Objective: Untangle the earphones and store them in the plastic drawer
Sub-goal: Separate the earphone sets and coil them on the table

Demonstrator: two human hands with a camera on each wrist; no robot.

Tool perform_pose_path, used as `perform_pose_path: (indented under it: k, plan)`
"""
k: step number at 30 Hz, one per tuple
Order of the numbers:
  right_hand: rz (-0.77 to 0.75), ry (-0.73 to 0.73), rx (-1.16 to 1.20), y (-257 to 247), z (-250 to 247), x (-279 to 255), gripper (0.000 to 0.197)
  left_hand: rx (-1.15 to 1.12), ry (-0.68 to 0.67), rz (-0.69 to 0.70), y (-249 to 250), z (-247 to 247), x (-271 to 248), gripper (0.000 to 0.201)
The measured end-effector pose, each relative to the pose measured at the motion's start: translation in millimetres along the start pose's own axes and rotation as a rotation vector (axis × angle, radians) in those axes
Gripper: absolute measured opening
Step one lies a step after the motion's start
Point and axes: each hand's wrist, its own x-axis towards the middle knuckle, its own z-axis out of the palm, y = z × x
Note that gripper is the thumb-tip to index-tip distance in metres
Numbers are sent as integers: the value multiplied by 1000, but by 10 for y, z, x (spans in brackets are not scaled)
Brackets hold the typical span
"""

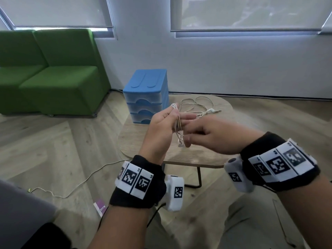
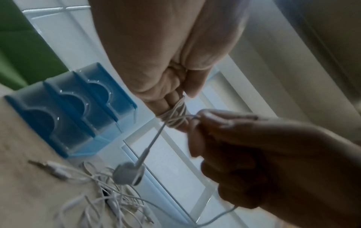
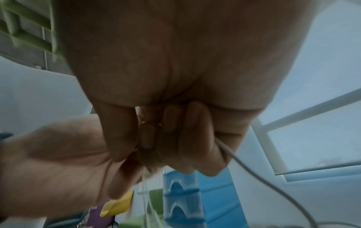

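White earphones lie partly loose on the small wooden table [image 1: 131, 137], their cable [image 1: 197, 106] trailing to the jack [image 1: 216, 110]. My left hand [image 1: 175, 112] is raised above the table with several turns of cable [image 2: 175, 117] wound round its fingers, the thumb pressing them. One earbud [image 2: 129, 172] dangles below that coil. My right hand [image 1: 186, 129] is right beside it and pinches the cable [image 3: 230, 155] that runs back to the table. The blue plastic drawer unit [image 1: 147, 96] stands behind the hands at the table's far left, all three drawers closed.
A green sofa [image 1: 53, 72] stands on the left against the window wall. A white cord [image 1: 80, 182] and a purple item [image 1: 100, 205] lie on the wooden floor left of the table. The loose earphone pile [image 2: 109, 200] lies right of the drawer unit.
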Motion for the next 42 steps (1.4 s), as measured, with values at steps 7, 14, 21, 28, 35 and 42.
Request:
perform_pose_path:
  k: [7, 14, 21, 28, 35, 42]
  plan:
    - [-26, 369, -17, 232, -208, 102, 32, 318, -167, -37, 21, -155, 51, 38]
    - [-55, 317, 89, 333, 19, 184, 26, -117, -201, -26, 103, -210, 36, 33]
    - [-87, 107, 24, 105, 126, 172, 17, -158, 58, 93, 131, -109, 53, 22]
    - [-141, 343, 78, 5, -185, 159, 24, 337, 31, 127, 122, -137, 71, 39]
    - [-86, 500, 152, 356, -107, 192, 23, 89, -179, -13, 162, -238, 53, 34]
    - [-123, 462, 99, 311, 264, 216, 18, -162, -4, -2, 167, -137, 94, 29]
